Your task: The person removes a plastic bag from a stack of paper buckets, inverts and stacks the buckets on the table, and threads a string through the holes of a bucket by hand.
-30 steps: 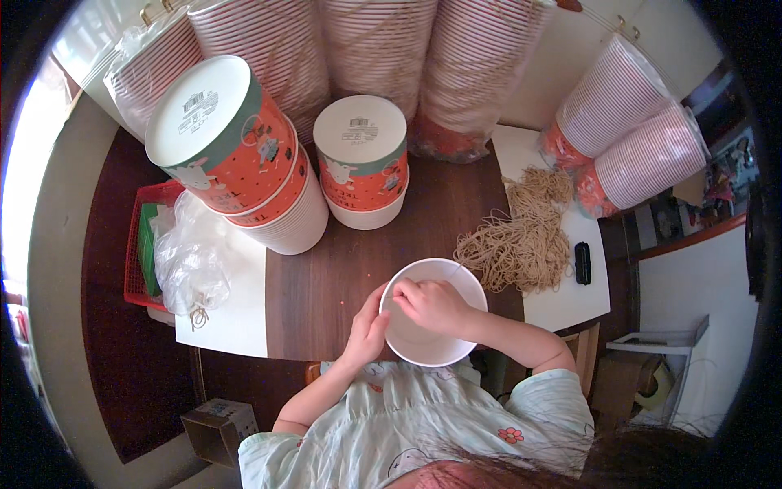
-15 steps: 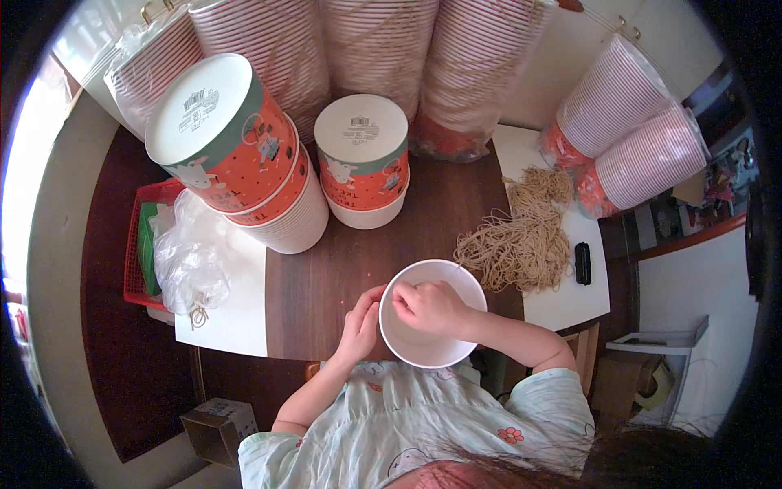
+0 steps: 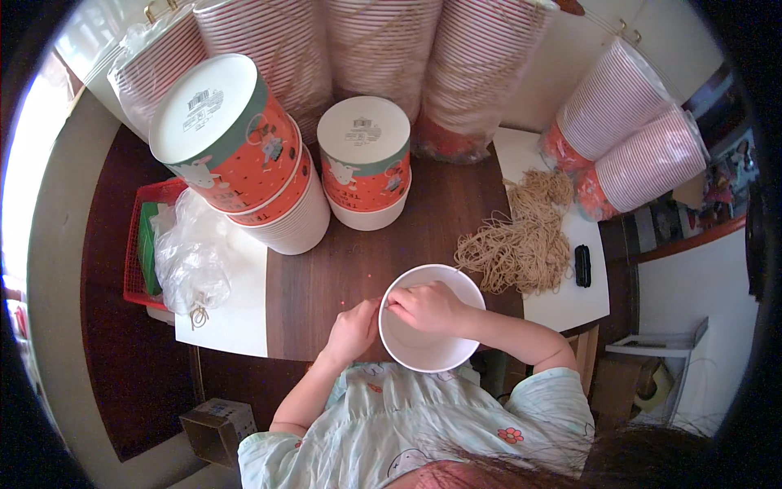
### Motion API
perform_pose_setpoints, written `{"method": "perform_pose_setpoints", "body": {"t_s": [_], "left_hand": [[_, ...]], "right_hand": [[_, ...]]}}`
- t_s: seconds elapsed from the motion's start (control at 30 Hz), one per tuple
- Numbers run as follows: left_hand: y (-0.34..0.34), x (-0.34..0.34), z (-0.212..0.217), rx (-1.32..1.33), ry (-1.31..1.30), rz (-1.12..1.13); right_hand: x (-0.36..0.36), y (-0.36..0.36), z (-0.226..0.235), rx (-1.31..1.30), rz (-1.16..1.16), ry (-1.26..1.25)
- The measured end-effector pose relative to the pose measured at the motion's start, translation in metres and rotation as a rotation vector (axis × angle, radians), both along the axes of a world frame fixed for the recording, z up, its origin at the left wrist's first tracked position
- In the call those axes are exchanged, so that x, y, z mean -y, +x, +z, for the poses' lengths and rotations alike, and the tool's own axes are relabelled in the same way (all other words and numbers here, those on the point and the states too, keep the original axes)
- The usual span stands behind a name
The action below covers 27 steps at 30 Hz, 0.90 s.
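Note:
A white paper bowl (image 3: 430, 349) stands at the near edge of the dark wooden table (image 3: 342, 269). My right hand (image 3: 428, 307) reaches over its rim, fingers curled and pinched inside near the left wall. My left hand (image 3: 356, 328) presses on the bowl's outer left side. The two hands almost meet at the rim. What the fingers pinch is too small to make out. A loose heap of tan rubber bands (image 3: 521, 238) lies just right of the bowl.
Two stacks of upturned orange-printed bowls (image 3: 244, 163) (image 3: 364, 163) stand behind. Bagged sleeves of striped bowls (image 3: 383, 49) line the back, two more (image 3: 631, 138) at right. A clear plastic bag (image 3: 189, 257) and red basket (image 3: 142, 244) sit left; a black object (image 3: 582, 266) right.
My left hand has slid up the bowl's left side toward the rim. My right hand has shifted slightly left inside the bowl. The bowl stays in place.

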<state>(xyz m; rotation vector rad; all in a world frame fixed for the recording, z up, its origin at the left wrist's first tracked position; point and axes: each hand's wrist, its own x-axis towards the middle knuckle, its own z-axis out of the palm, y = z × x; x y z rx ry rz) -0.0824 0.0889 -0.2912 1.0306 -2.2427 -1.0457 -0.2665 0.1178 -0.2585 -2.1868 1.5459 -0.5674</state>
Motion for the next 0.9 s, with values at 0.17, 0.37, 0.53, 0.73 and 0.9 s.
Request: {"method": "perform_pose_setpoints", "body": {"t_s": [0.17,0.37,0.53,0.73,0.9], "left_hand": [[0.017,0.007,0.0,-0.175,0.314,0.14],[0.05,0.036,-0.009,-1.14,0.775,0.197],[0.046,0.038,0.015,-1.386,1.06,-0.092],[0.011,0.032,0.036,-0.516,0.75,0.028],[0.002,0.032,0.041,-0.318,0.441,-0.194]], "right_hand": [[0.007,-0.004,0.005,-0.064,0.107,-0.061],[0.011,-0.009,0.0,-0.116,0.199,-0.012],[0.014,-0.009,-0.002,-0.056,0.237,-0.09],[0.016,-0.008,0.012,0.238,0.214,-0.139],[0.018,-0.009,0.021,0.331,0.139,-0.09]]}}
